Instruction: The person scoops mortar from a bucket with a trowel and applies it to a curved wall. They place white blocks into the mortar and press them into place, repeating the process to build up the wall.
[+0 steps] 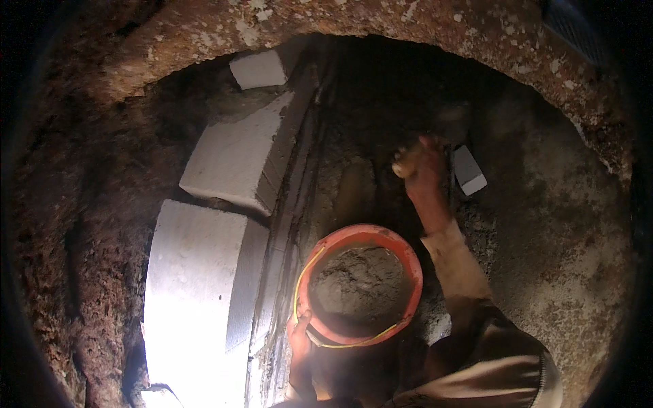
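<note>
Blocks (194, 265) bar the left edge of the floor (328, 194), a bucket (411, 262) its near side; I see room to pass beyond the bucket.

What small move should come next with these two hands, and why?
Probably bring the right hand over the orange bucket: it is out beyond the far rim, while the left hand is at the near-left rim and grey mix lies inside. Whether the right hand holds anything is too blurred to tell.
</note>
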A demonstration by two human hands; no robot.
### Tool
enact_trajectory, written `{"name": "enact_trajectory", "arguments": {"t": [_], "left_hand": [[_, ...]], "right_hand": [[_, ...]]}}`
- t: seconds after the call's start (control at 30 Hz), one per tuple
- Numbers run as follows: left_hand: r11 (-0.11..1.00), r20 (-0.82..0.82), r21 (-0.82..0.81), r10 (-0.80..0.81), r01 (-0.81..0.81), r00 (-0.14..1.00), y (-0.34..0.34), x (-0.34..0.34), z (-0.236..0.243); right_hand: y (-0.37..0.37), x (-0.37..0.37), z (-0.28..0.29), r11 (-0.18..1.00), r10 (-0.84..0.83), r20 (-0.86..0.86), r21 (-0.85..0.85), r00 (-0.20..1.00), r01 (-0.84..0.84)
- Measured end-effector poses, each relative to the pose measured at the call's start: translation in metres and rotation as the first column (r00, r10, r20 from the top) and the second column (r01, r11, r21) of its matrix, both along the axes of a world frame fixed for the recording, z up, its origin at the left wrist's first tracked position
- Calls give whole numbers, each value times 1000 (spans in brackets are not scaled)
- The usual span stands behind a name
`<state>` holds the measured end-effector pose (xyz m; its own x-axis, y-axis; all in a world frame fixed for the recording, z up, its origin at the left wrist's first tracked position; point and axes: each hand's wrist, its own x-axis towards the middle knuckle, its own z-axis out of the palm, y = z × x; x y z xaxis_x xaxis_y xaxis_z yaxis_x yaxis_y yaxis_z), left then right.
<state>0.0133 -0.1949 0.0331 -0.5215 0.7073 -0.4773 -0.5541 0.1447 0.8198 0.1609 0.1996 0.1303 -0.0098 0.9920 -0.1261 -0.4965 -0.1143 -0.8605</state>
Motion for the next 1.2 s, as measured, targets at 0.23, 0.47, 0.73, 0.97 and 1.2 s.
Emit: {"name": "enact_trajectory", "arguments": {"t": [0.23, 0.47, 0.73, 0.97, 1.2], "left_hand": [[999, -30, -7, -52, 52, 998, -8, -9, -12], [1000, -50, 13, -24, 24, 998, 5, 0, -2], [980, -136, -63, -198, 191, 971, 3, -5, -4], [960, -305, 15, -262, 279, 916, 26, 4, 20], [969, -286, 12, -233, 247, 930, 17, 8, 18]], "right_hand": [[-40, -116, -60, 982, 125, 512, 58, 850, -179], [-60, 38, -16, 878, 446, -34, -179, 894, -444], [-146, 187, 18, 411, 445, 873, -396, -199, -821], [-151, 158, -47, 177, 607, 710, -558, -356, -811], [-168, 133, -36, -66, 885, 278, -718, -373, -693]]}}
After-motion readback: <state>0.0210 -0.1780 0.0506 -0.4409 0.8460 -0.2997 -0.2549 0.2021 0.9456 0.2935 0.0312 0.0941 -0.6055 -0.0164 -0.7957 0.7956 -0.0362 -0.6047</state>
